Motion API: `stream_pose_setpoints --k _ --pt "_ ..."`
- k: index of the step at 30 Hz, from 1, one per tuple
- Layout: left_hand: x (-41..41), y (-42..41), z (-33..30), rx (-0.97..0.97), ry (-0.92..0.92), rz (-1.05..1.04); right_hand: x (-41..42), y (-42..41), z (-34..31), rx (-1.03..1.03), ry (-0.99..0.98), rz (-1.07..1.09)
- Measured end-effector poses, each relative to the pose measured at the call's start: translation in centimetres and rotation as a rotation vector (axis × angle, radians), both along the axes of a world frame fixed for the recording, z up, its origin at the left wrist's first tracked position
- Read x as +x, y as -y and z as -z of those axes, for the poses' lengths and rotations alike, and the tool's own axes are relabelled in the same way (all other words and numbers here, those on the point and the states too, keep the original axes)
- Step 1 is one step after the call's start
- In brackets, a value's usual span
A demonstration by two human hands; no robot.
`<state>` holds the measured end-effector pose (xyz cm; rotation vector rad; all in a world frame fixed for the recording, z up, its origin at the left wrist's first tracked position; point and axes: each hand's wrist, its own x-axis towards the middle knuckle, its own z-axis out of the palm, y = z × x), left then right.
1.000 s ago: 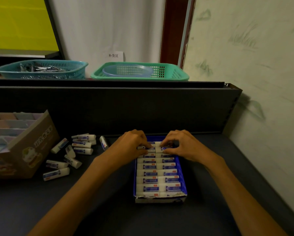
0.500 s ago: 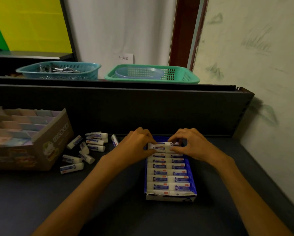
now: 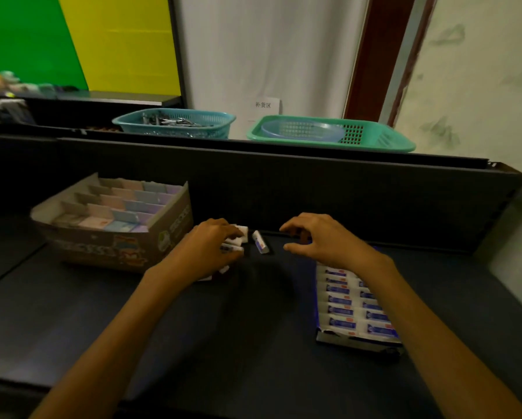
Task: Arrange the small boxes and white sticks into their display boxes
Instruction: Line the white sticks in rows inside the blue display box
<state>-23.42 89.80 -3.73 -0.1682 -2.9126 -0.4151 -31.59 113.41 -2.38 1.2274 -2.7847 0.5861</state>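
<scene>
Loose white sticks (image 3: 242,231) lie in a pile on the dark table, beside the cardboard display box (image 3: 111,251) that holds rows of pastel small boxes (image 3: 126,207). My left hand (image 3: 212,246) covers the pile, fingers curled over a couple of sticks; the grip underneath is mostly hidden. One stick (image 3: 260,241) lies alone just right of that hand. My right hand (image 3: 323,240) hovers above the table with loosely curled fingers and holds nothing. The blue display box (image 3: 318,300), packed with two columns of white sticks (image 3: 341,309), sits under my right forearm.
A dark upright panel (image 3: 314,189) runs along the back of the table. Behind it stand a teal basket (image 3: 175,124) of metal items and a green basket (image 3: 374,140) holding a clear bowl. A pale wall closes off the right side.
Both hands have left the blue display box. My left hand moved left onto the loose pile of sticks, my right hand lifted off and hangs in the air. The view swung left.
</scene>
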Motion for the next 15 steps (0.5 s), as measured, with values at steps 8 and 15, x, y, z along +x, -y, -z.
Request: stream_pose_setpoints --k 8,15 --pt "2.0 4.1 0.4 0.002 0.097 -0.008 -0.3 5.2 1.3 0.234 0.019 -0.014" --pt "1.9 4.4 1.7 0.034 0.141 0.040 -0.2 6.4 2.5 0.326 0.062 0.028"
